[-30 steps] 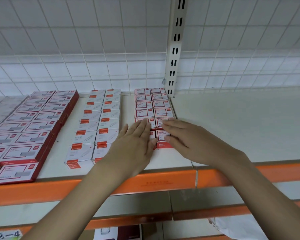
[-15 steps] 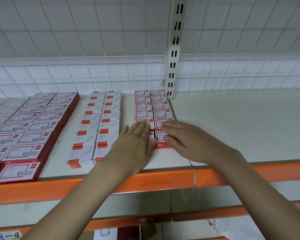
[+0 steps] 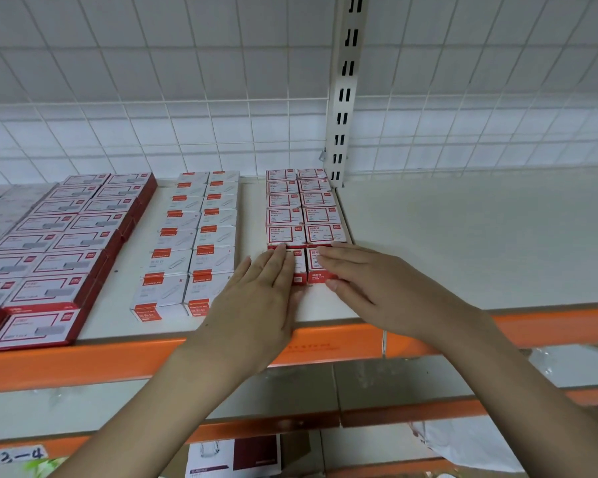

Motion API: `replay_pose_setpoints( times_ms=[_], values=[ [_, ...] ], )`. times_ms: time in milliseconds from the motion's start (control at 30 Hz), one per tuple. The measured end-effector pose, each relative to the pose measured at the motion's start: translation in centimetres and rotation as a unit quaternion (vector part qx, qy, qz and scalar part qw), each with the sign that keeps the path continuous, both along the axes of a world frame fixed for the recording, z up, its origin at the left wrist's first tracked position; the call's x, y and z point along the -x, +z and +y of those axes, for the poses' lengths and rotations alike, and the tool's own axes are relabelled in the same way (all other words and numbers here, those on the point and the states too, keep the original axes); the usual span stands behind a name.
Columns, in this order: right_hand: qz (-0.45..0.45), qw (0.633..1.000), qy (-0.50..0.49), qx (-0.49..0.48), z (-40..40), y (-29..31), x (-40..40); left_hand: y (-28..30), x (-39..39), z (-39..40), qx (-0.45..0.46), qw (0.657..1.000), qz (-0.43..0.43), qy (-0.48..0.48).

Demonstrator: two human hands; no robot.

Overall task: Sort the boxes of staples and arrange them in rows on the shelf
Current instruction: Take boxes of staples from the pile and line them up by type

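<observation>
Two rows of small red-and-white boxes (image 3: 302, 208) run from the wire back toward the front of the white shelf (image 3: 463, 243). Both hands lie flat on the front pair of boxes (image 3: 311, 267) in these rows. My left hand (image 3: 256, 301) covers the left box with straight fingers, and my right hand (image 3: 366, 277) presses the right box from its right side, fingers straight. Most of the two front boxes is hidden under the hands.
Left of these stand two rows of white boxes with orange labels (image 3: 197, 243) and rows of larger dark-red boxes (image 3: 66, 243). An orange beam (image 3: 83, 363) edges the shelf front. A slotted upright (image 3: 342, 98) stands behind. The shelf's right part is bare.
Both hands stay on the front pair of boxes, almost still; the view has shifted slightly.
</observation>
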State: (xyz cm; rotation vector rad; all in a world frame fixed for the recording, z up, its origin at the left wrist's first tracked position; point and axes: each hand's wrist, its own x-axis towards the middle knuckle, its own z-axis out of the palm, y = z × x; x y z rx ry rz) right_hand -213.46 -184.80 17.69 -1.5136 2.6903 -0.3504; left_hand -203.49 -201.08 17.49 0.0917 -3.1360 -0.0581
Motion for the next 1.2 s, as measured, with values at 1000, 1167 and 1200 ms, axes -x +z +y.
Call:
replay_pose_setpoints(
  times_ms=[1000,1167,1200],
  values=[
    [0.008,1.000,0.001,0.004,-0.2,0.3,0.5,-0.3,0.9,0.2,0.026,1.000,0.005,0.009],
    [0.009,1.000,0.001,0.012,-0.5,0.8,0.4,0.0,0.8,-0.1,0.010,1.000,-0.001,-0.004],
    [0.014,1.000,0.000,0.018,-0.7,1.1,0.5,0.2,0.9,-0.4,0.003,1.000,0.003,-0.009]
  ],
)
